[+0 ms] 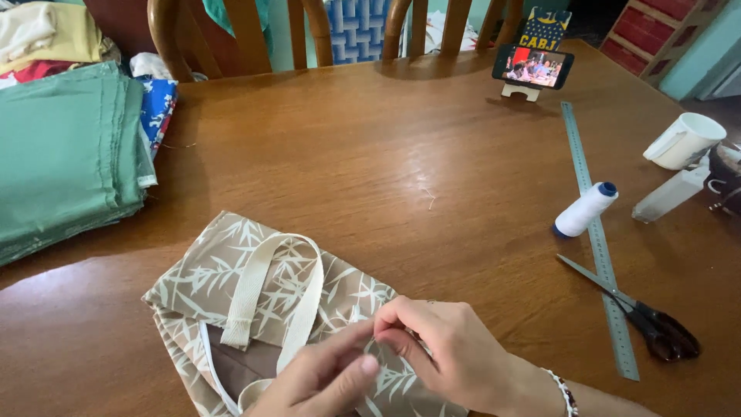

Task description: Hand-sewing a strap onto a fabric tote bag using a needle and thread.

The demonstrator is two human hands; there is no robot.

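- The tote bag (262, 309), of beige cloth with a pale leaf print, lies flat on the wooden desk (370, 170), at the near edge and directly under both hands.
- Its long axis runs on a diagonal, from the far left corner toward the near right, where the hands cover it.
- The cream strap (266, 297) makes a loop on top of the bag. It lies to the left of the fingers, and its near end comes close to the left hand.
- The right hand (455, 347) rests on the right part of the bag. Its thumb and forefinger are pressed together, and they pinch a small fold of the printed cloth at the upper edge.
- The left hand (324, 382) comes from below, with the thumb and forefinger stretched toward the same spot. They touch the cloth just beside the right fingertips, but I cannot tell if they really grip it.
- So both hands meet at one point of the bag, and the rest of the bag stretches away from them to the left and to the far side.
- The scissors (641, 313) lie on the desk to the right, across a long metal ruler (598, 232), well apart from the bag. The right hand is the nearer one to them.
- A white thread spool (584, 210) lies beside the ruler, farther away. Folded green fabric (62, 154) is at the far left, and a phone on a stand (532, 68) is at the far edge.
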